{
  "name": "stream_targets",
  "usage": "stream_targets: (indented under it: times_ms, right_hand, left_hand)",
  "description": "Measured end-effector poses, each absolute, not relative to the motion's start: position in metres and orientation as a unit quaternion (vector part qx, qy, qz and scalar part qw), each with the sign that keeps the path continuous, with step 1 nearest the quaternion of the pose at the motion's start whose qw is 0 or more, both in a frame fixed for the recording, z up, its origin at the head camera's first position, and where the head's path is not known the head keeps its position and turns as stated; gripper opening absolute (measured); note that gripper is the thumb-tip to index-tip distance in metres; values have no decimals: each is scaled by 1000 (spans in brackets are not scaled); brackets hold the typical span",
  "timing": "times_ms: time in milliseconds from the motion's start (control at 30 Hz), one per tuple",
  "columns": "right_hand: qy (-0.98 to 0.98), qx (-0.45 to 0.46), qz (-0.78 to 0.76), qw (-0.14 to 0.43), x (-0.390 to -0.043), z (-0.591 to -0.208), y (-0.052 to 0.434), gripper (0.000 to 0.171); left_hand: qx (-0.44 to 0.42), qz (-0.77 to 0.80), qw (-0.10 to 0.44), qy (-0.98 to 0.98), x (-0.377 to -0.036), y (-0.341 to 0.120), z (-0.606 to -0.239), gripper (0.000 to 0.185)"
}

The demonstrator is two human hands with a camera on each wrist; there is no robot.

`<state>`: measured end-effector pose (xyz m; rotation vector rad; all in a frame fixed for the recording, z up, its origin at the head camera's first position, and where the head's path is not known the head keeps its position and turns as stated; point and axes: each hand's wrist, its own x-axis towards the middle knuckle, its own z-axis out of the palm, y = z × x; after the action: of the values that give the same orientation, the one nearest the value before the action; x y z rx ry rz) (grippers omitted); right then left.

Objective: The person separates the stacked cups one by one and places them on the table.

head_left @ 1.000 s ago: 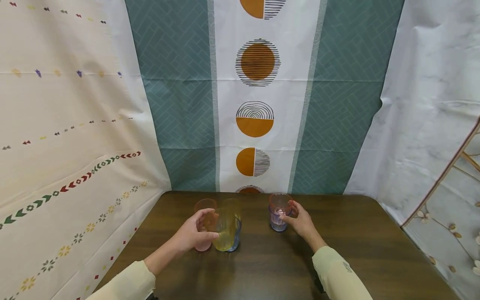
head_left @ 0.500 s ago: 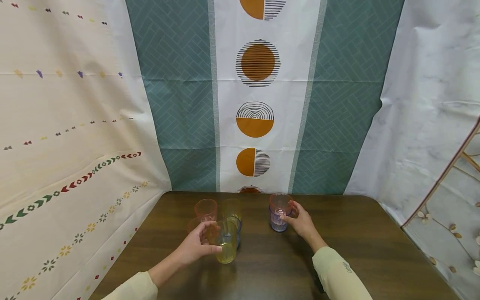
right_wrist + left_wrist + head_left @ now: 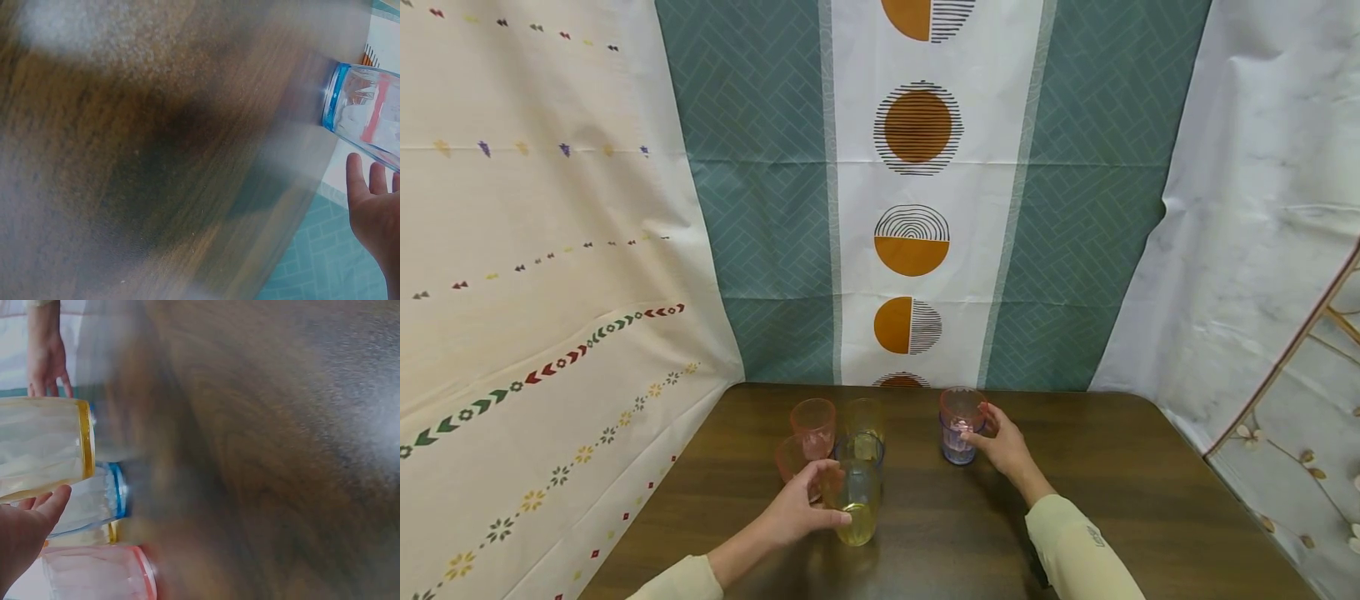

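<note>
My left hand (image 3: 801, 510) grips a clear yellow cup (image 3: 861, 512), thumb on the near side and fingers behind. Seen from the left wrist, this yellow cup (image 3: 40, 447) is off the table, its base nearer the camera than the blue cup (image 3: 94, 503). Behind it in the head view stand a blue cup (image 3: 868, 450), another yellow cup (image 3: 865, 408) and two pink cups, one farther back (image 3: 814, 417). At the right, my right hand (image 3: 1006, 443) holds a pink cup (image 3: 962, 404) nested in a blue cup (image 3: 957, 450), which stands upright on the table.
The dark wooden table (image 3: 1075, 517) ends at a patterned green and white cloth (image 3: 767, 250) at the back. A pale cloth (image 3: 550, 400) hangs along the left side, and a white marbled cloth (image 3: 1240, 292) along the right.
My left hand has drawn the yellow cup toward me, away from the group, uncovering the blue cup and the pink cups. My right hand stays on the nested cups.
</note>
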<state>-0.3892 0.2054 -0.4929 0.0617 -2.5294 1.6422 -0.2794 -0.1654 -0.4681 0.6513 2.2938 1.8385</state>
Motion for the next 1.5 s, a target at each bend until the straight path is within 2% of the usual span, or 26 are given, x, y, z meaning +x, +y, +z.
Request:
stream_targets:
  times_ms: [933,1500]
  right_hand:
    - [-838,27,542,64,-389,-493,205,78]
    - [-837,24,543,61,-389,-494,206,78]
  left_hand:
    - [218,576,100,782,-279,-162,-493,85]
    - [209,570,36,794,-290,-167,-460,72]
